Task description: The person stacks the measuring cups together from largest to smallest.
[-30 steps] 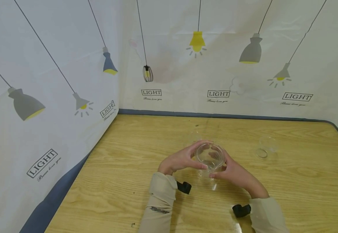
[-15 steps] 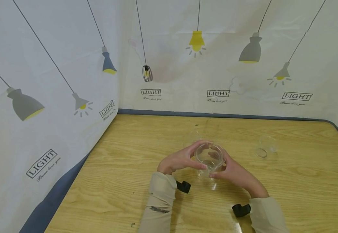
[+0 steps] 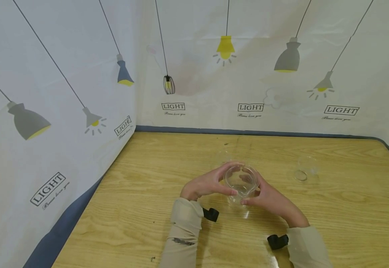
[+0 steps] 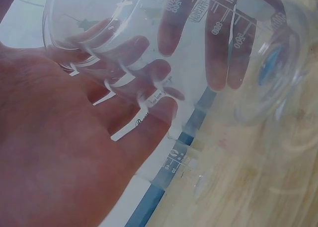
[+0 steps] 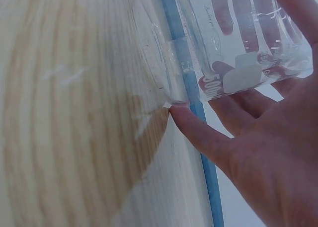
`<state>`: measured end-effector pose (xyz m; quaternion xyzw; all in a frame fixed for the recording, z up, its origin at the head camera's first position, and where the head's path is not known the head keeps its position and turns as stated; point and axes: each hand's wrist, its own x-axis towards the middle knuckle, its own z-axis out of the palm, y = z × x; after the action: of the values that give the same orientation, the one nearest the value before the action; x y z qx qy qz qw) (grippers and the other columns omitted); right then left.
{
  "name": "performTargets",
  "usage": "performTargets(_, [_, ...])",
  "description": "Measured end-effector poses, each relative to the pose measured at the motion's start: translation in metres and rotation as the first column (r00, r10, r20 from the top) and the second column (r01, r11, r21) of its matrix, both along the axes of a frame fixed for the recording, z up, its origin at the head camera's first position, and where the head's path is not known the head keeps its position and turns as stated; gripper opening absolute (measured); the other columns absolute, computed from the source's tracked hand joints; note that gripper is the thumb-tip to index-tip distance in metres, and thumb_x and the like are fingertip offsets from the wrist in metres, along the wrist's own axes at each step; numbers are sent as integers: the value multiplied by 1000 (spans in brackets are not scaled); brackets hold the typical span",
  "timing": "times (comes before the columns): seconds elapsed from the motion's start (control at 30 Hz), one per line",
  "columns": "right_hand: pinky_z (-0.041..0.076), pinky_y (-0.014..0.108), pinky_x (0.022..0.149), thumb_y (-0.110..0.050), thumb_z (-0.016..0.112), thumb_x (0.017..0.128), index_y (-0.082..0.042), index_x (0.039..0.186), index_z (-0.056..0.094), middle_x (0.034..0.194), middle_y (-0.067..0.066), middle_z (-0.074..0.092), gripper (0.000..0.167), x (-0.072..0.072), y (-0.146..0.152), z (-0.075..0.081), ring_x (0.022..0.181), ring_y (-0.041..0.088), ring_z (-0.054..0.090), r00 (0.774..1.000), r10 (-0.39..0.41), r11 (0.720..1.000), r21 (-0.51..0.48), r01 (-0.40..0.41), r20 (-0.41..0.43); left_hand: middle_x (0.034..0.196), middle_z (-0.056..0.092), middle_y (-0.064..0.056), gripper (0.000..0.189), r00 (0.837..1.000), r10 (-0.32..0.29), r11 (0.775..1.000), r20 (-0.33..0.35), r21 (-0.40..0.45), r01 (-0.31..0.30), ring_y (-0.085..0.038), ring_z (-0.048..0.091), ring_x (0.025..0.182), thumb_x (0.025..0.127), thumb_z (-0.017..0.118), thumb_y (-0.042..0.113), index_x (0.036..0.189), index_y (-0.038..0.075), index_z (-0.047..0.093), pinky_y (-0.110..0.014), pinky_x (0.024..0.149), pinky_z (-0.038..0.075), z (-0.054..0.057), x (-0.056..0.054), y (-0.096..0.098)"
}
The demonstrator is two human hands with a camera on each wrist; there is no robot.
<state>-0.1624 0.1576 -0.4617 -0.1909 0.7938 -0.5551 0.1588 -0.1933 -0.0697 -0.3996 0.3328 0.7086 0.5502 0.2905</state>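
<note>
A clear glass beaker [image 3: 241, 178] with white printed graduations is held between both hands at the middle of the table. My left hand [image 3: 211, 181] grips its left side, fingers around the far side and thumb near the front. From the right, my right hand [image 3: 270, 197] holds the same beaker, its thumb low at the front. The left wrist view shows several fingers through the glass of the beaker [image 4: 198, 38]. In the right wrist view, the right thumb reaches low while the other fingers lie along the beaker [image 5: 218, 43].
Behind the left hand stands a faint clear vessel [image 3: 224, 156], partly hidden. Another clear vessel [image 3: 308, 165] is on the right of the wooden table [image 3: 348, 197]. Black wrist mounts [image 3: 211, 214] stick out below the sleeves. White lamp-printed sheets [image 3: 201, 85] border the table.
</note>
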Motion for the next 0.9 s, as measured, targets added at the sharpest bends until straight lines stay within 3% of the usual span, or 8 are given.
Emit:
performTargets(0.23, [33,53,93,-23,72,75,-38,141,4,142,5,28,96,2,-1,1,128,27,28,1000,3,1000,-4,-3,8,141,26,7,73,1000,-4,1000,-10,-10,4,-12,21,130,80,67,16,140,22,25,-46,100,23,-1,0,0])
performTargets(0.53, [36,51,91,-23,73,75,-34,142,2,142,4,29,98,1,1,0,128,26,28,1000,-2,1000,2,2,4,139,26,16,73,999,-2,1000,-44,-7,2,-4,22,128,78,69,26,137,38,27,-48,101,21,-25,-12,2])
performTargets(0.67, [36,51,90,-22,73,75,-38,141,3,142,4,29,97,1,1,-1,128,26,29,1000,-5,1000,2,5,2,140,26,16,74,998,-7,1000,-60,-2,7,-3,21,128,78,70,26,137,38,28,-49,102,20,-25,-14,2])
performTargets(0.9, [36,51,91,-22,73,75,-37,141,2,142,5,29,98,1,0,1,128,26,28,1000,-5,1000,-3,5,7,141,24,17,72,1000,-15,1000,-24,25,16,-2,18,129,79,68,26,138,36,27,-47,102,19,-25,-13,1])
